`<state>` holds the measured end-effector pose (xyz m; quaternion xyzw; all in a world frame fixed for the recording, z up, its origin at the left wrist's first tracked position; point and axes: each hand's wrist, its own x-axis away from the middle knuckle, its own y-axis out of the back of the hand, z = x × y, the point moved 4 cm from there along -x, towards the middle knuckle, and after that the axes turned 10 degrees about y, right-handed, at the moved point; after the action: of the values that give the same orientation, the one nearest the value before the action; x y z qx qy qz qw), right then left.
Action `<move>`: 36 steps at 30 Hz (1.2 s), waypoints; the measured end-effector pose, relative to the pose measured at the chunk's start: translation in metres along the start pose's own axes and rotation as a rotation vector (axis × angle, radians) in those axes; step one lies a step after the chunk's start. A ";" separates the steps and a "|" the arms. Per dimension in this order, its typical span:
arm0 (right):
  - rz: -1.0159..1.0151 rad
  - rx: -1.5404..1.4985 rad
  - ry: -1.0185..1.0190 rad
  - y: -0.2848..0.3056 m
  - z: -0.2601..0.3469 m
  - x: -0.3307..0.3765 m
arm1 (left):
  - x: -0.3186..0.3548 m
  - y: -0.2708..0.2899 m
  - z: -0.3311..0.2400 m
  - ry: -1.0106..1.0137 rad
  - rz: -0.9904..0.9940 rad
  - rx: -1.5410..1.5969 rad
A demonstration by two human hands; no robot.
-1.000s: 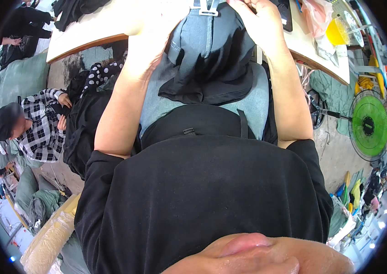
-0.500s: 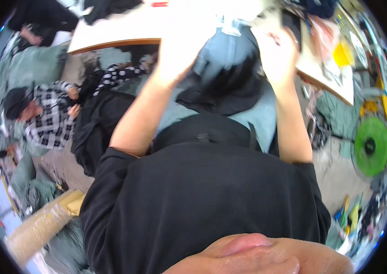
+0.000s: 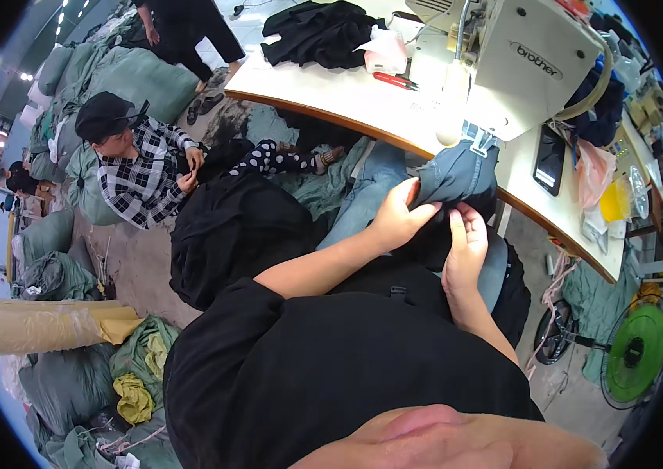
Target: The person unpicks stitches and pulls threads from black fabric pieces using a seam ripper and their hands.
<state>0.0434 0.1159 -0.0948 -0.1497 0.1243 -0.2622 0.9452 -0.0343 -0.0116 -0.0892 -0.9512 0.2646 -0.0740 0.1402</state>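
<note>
A blue-grey and black piece of cloth [image 3: 460, 173] hangs over the front edge of the sewing table. Its upper end lies at the presser foot [image 3: 485, 144] of a white sewing machine [image 3: 539, 86]. My left hand [image 3: 403, 217] grips the cloth's left side, thumb on top and its other fingers partly hidden. Close by on the right, my right hand [image 3: 466, 244] is closed with bent fingers on the dark lower edge of the same cloth. Both hands are below the table edge, above my lap.
Black fabric [image 3: 320, 33], red-handled snips [image 3: 396, 80] and a phone [image 3: 549, 160] lie on the white table [image 3: 308, 82]. A seated co-worker [image 3: 140, 168] is at the left beside a black cloth heap [image 3: 238, 230]. A green fan [image 3: 636, 352] stands at the right.
My hands have come down from the tabletop to below its edge and closer together on the cloth. The view has shifted, showing more of the sewing machine.
</note>
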 end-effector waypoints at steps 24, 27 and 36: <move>0.032 -0.163 -0.202 0.002 0.020 0.036 | 0.038 0.000 -0.042 0.056 0.160 -0.063; 0.097 -0.169 -0.238 -0.003 0.014 0.040 | 0.046 -0.011 -0.049 0.048 0.115 0.032; 0.111 -0.133 -0.275 -0.007 0.016 0.053 | 0.042 0.006 -0.026 -0.043 -0.081 -0.114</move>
<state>0.0891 0.0859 -0.0857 -0.2392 0.0188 -0.1778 0.9544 -0.0073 -0.0447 -0.0636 -0.9690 0.2263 -0.0438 0.0884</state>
